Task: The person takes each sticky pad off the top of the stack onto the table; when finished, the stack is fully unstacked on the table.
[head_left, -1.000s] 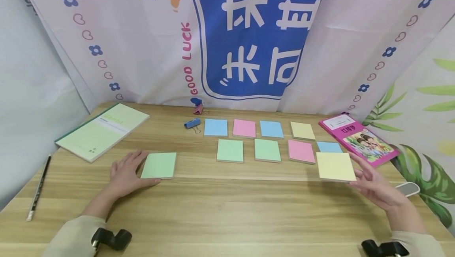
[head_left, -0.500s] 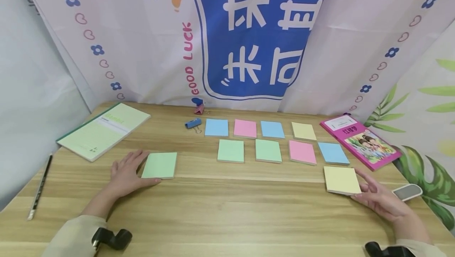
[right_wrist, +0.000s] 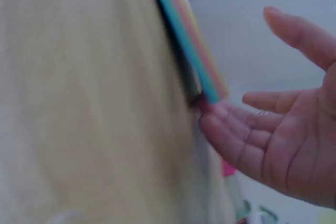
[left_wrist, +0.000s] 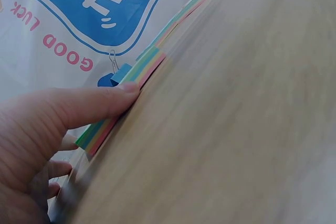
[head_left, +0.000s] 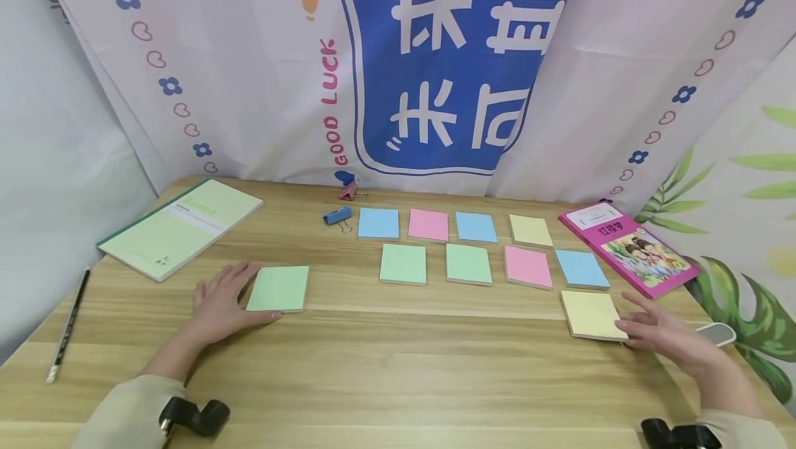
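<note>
A green sticky note pad (head_left: pixel 278 289) lies on the table at left. My left hand (head_left: pixel 225 305) holds it between thumb and fingers; in the left wrist view the thumb presses the layered edge of the pad (left_wrist: pixel 109 121). At right is a yellow sticky note pad (head_left: pixel 593 314). Beside its right edge, my right hand (head_left: pixel 668 338) has its fingers spread, some touching the edge. The right wrist view shows this pad's striped side (right_wrist: pixel 191 40) with a dark strip beneath; whether it lies fully flat I cannot tell.
Two rows of sticky pads, including a pink pad (head_left: pixel 527 266) and a blue pad (head_left: pixel 582 269), lie ahead. A blue binder clip (head_left: pixel 337 215) and pink clip (head_left: pixel 349 190) are behind. A green notebook (head_left: pixel 182 229), pencil (head_left: pixel 68 327) and pink book (head_left: pixel 629 247) lie toward the sides.
My right hand has brought the yellow pad down toward the table, nearer to me, uncovering the blue pad behind. Its fingers have since loosened. My left hand has stayed put.
</note>
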Demonstrator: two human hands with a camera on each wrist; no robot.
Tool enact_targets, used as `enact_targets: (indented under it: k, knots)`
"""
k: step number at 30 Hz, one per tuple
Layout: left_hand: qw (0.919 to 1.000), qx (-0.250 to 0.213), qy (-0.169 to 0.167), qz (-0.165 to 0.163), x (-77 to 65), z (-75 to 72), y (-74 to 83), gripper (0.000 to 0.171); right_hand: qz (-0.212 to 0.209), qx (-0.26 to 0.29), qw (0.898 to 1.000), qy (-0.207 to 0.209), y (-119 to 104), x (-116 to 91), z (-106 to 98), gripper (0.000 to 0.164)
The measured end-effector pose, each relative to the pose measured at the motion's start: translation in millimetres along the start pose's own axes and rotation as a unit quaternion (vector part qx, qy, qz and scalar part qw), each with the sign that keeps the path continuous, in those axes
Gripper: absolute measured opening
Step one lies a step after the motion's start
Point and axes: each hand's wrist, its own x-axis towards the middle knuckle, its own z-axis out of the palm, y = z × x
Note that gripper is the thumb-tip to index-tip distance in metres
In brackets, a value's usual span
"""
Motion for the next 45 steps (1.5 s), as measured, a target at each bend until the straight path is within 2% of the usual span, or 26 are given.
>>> enact_targets:
  k: [3,5,7,10,12,18,20,25,28,31,36,40,45]
  knots:
    - [1.0000,0.001,0.001,0.001,0.4,0.5,-0.1,0.095,0.000,-0.075,0.997,0.015,-16,0,0,0.072]
    - [1.0000,0.003,0.001,0.001,0.8,1.1,-0.4,0.095,-0.022,-0.106,0.994,0.019,-29,-1,2,0.070]
    - [1.0000,0.004,0.002,0.000,1.0,1.6,-0.6,0.096,-0.051,-0.127,0.990,0.023,-43,-1,5,0.068]
    - [1.0000,0.005,0.003,0.000,1.4,2.2,-0.3,0.096,-0.098,-0.128,0.987,0.015,-66,4,14,0.065]
    - [1.0000,0.005,0.003,-0.001,1.6,2.2,0.3,0.096,-0.121,-0.120,0.985,0.003,-81,11,22,0.064]
    - [1.0000,0.005,0.005,0.000,1.4,2.9,0.3,0.096,-0.174,-0.037,0.982,-0.062,-115,49,61,0.065]
    - [1.0000,0.004,0.005,0.000,1.3,3.1,0.0,0.096,-0.190,-0.008,0.978,-0.086,-125,64,78,0.065]
    - [1.0000,0.003,0.003,-0.002,1.9,3.1,0.0,0.097,-0.233,0.050,0.960,-0.145,-150,99,132,0.066]
    - [1.0000,0.003,0.003,-0.003,3.0,3.3,-0.1,0.097,-0.237,0.080,0.952,-0.177,-162,117,170,0.068]
    - [1.0000,0.002,0.004,-0.003,4.2,3.6,0.1,0.097,-0.219,0.111,0.947,-0.206,-170,132,210,0.069]
    - [1.0000,-0.002,0.001,-0.001,6.3,5.4,2.3,0.096,-0.190,0.126,0.945,-0.235,-176,151,267,0.072]
    - [1.0000,-0.007,-0.001,0.000,6.7,6.0,5.4,0.096,-0.172,0.144,0.945,-0.240,-174,161,296,0.072]
    - [1.0000,-0.007,-0.004,-0.001,6.4,5.5,6.5,0.096,-0.159,0.171,0.944,-0.232,-173,165,313,0.072]
